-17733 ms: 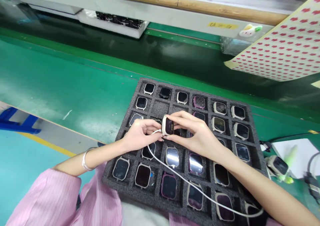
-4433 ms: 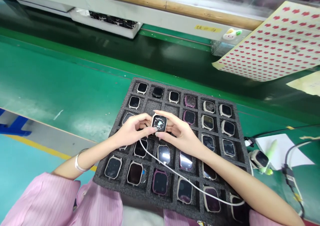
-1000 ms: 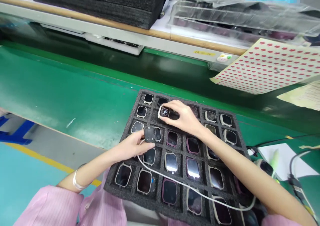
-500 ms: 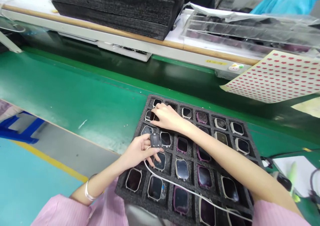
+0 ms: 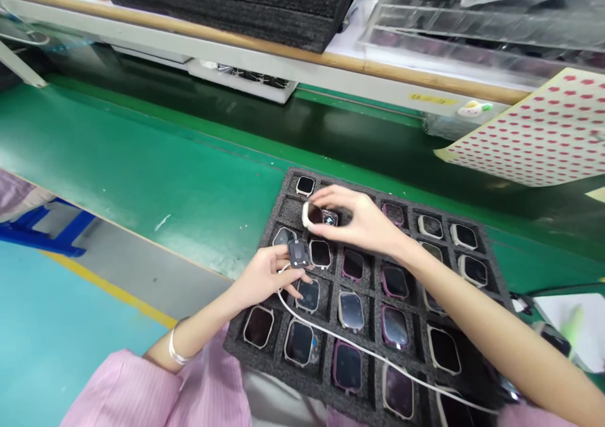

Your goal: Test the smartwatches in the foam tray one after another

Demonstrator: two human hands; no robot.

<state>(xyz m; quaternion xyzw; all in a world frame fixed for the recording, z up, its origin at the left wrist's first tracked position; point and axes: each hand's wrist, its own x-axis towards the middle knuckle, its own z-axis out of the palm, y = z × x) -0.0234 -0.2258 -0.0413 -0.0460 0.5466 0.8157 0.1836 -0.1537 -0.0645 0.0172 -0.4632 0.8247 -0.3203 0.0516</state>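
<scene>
**Both hands busy over the foam tray**

My right hand (image 5: 363, 222) pinches a white-cased watch (image 5: 317, 215) just above the foam tray (image 5: 278, 210), near its far left corner. My left hand (image 5: 262, 276) grips the small dark charger puck (image 5: 297, 253), its white cable (image 5: 378, 354) trailing across the tray.

pink striped sleeves (image 5: 142, 389), bare forearms, silver bangle (image 5: 176, 351) on left wrist

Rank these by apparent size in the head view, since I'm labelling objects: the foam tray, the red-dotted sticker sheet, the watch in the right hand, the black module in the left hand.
1. Foam tray
2. Red-dotted sticker sheet, partly cut off
3. Watch
4. Black module; these last two look close in size.
</scene>
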